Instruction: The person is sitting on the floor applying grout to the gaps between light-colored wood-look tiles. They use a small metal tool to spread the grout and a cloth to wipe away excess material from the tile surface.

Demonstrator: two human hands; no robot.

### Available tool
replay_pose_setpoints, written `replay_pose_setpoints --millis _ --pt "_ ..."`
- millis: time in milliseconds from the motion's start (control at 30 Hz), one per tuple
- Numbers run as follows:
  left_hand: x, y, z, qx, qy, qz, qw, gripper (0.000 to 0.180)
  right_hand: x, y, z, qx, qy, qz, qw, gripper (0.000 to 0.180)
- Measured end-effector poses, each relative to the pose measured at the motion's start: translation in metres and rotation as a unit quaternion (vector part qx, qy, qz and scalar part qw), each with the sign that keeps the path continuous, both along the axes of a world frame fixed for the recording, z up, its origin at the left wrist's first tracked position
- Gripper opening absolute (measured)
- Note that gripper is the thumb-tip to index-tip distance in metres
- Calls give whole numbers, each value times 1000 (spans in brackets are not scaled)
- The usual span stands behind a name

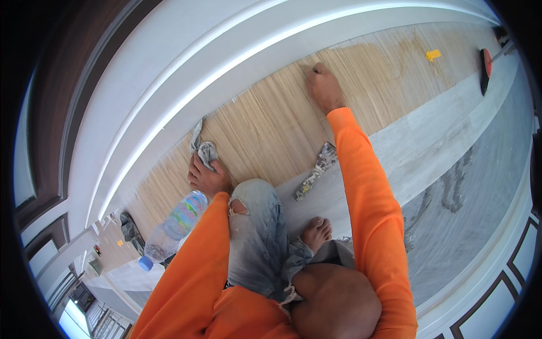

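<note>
My left hand (210, 176) grips a crumpled grey rag (206, 151) against the wood-look floor (254, 127), close to the white wall. Farther up and to the right, my right hand (325, 90) rests on the same floor with its fingers curled in. Whatever it may hold is hidden under the fingers. Between my arms lies a narrow, crusted tool or strip (317, 171), smeared with pale residue; its exact kind is unclear. Beside my left forearm is a clear plastic bottle (179, 217) with a blue cap, lying on its side.
A white stepped baseboard (226, 62) curves along the far side. At the far right stands a red and black tool (486, 70) near an orange arrow marker (433, 55). A dark object (131, 229) lies past the bottle. Grey flooring (451, 192) with smears is at right.
</note>
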State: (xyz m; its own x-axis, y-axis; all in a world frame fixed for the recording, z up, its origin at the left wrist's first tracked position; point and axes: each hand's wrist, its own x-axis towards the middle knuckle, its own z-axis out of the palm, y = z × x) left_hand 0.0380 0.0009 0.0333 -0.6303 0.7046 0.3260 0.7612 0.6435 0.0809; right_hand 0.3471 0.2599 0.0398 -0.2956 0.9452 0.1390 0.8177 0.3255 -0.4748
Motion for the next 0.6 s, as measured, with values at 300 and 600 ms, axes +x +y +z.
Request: replay_pose_setpoints --millis 300,600 --pt "-3 -2 -1 3 15 -5 1000 58 -3 -2 -3 -7 -7 -14 1000 19" --pt "-1 -2 1 8 18 -3 1000 57 14 3 2 -6 -23 -85 996 18"
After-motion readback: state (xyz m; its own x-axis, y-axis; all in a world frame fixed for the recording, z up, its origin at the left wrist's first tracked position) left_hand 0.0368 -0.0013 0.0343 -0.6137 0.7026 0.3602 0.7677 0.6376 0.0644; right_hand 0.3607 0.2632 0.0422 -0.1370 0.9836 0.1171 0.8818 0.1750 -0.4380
